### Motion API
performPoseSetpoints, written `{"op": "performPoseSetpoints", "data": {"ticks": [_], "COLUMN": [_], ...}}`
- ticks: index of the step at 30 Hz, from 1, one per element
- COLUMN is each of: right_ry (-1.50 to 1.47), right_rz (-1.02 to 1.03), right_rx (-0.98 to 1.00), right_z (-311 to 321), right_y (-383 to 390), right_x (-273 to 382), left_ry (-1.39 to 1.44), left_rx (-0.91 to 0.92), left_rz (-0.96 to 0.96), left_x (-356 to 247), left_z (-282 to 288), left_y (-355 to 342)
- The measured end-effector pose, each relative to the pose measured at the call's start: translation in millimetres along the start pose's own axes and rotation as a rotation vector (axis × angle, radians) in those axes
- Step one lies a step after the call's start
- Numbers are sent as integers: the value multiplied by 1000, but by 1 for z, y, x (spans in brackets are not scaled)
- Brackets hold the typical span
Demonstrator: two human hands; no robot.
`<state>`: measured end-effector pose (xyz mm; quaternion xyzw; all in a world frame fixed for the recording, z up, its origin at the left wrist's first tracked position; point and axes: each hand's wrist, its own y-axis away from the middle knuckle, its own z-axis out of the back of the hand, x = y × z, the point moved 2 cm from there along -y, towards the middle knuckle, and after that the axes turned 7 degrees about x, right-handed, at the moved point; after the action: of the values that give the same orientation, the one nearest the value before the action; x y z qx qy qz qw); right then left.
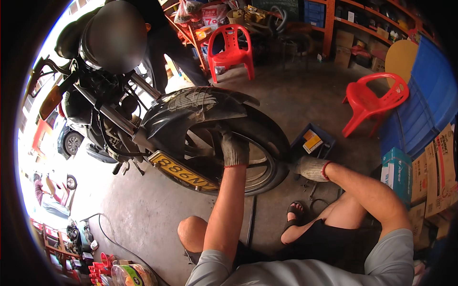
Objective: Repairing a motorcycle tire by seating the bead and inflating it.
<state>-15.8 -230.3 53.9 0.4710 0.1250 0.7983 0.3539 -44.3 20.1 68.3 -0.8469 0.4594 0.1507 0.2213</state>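
Note:
A black motorcycle front wheel [273,178] with a worn black fender [167,119] stands before me, a yellow plate [183,171] beside it at the lower left. My left hand [235,148], in a grey knit glove, reaches up inside the rim under the fender; its fingertips are in shadow, so I cannot tell their grip. My right hand [309,168], gloved alike, is at the tire's right edge, fingers curled; what they hold is hidden. A blue tool crate [324,148] sits just beyond it on the floor [129,195], where thin tools [312,190] lie below the hand.
A person in dark clothing [186,66] stands behind the motorcycle. Red chairs [229,57] [358,100], orange shelving [329,28], blue panels [415,95] and cardboard boxes [436,176] are around. A hose [119,240] runs along the floor at lower left. Another person [39,190] is outside in the bright doorway.

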Motion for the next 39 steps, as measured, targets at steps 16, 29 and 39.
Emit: {"op": "performPoseSetpoints", "data": {"ticks": [16,29,39], "right_ry": [-69,-2013,-1975], "right_rz": [127,370,536], "right_rx": [-191,-385,-495], "right_z": [0,-189,-180], "right_y": [-2,-144,-150], "right_x": [13,35,39], "left_ry": [-801,-512,-180], "left_rx": [-76,-118,-202], "left_rz": [34,36,17], "left_x": [48,-20,-24], "left_z": [-8,-16,-13], "left_y": [27,-14,-19]}}
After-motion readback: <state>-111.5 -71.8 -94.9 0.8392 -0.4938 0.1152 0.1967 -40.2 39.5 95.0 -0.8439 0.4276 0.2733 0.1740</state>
